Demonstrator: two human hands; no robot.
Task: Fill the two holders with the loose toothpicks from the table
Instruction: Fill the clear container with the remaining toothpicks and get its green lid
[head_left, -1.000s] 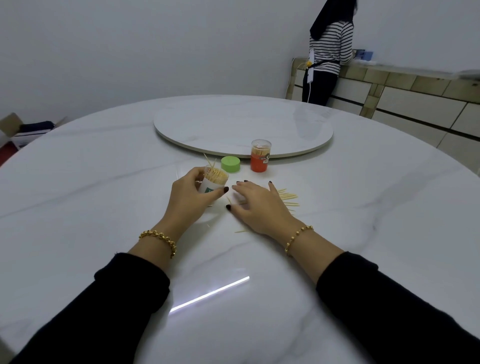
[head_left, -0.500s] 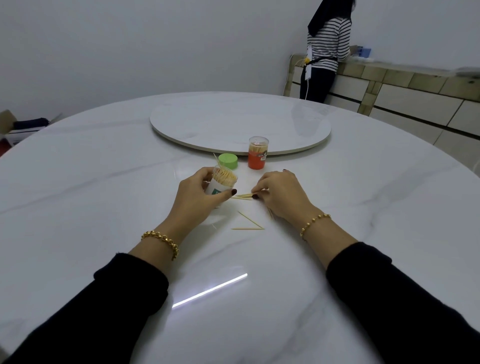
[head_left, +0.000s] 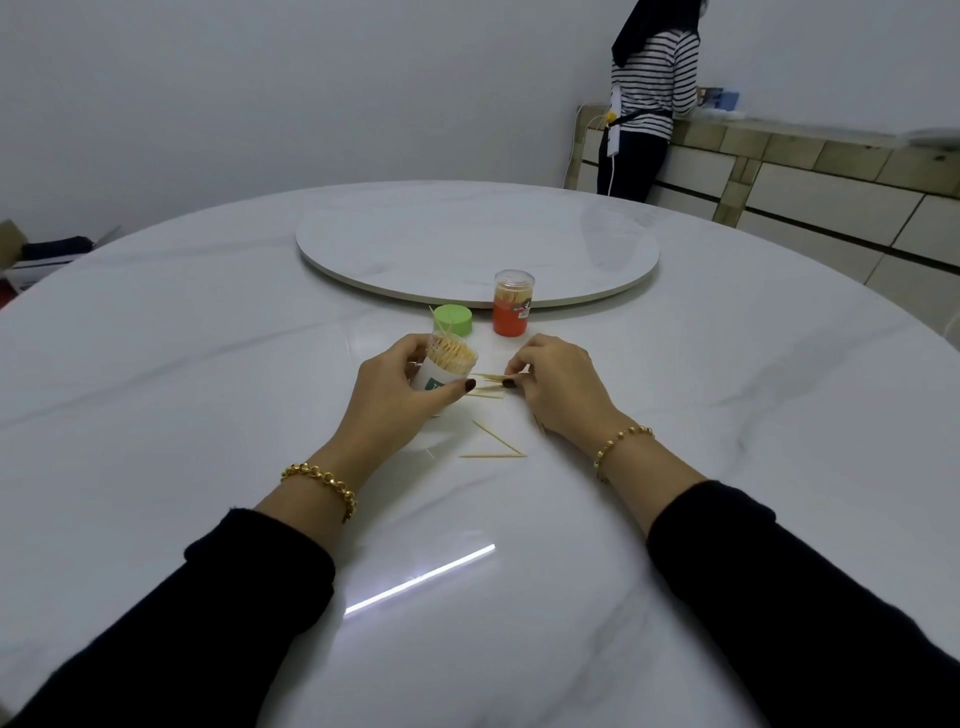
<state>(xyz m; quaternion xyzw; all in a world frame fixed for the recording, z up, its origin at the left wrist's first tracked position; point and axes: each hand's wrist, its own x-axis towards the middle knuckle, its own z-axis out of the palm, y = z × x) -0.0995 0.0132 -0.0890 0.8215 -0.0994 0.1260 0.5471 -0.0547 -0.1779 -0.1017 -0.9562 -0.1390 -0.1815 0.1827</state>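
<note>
Two holders on the white marble counter (head_left: 208, 415), one in each state. Left hand (head_left: 395, 395) wrapped around the open holder (head_left: 441, 371), fingers closed on its white body, thumb across the front, mouth tipped toward the right hand and packed with toothpicks, a few sticking up above the rest. Right hand (head_left: 558, 387) just beside it, fingers pinched shut on a small bunch of toothpicks (head_left: 491, 382) lying low over the counter, tips pointing at the open holder. Two loose toothpicks (head_left: 496, 447) nearer the body, meeting in a narrow V between the wrists. Green lid (head_left: 453, 318) flat on the counter beyond the left hand. Orange holder (head_left: 512, 303) upright and capped to the right of the lid, right at the edge of the round turntable (head_left: 467, 244). Gold bracelets on both wrists, black sleeves below. Second person (head_left: 649, 98) standing at the far sideboard, back turned.
</note>
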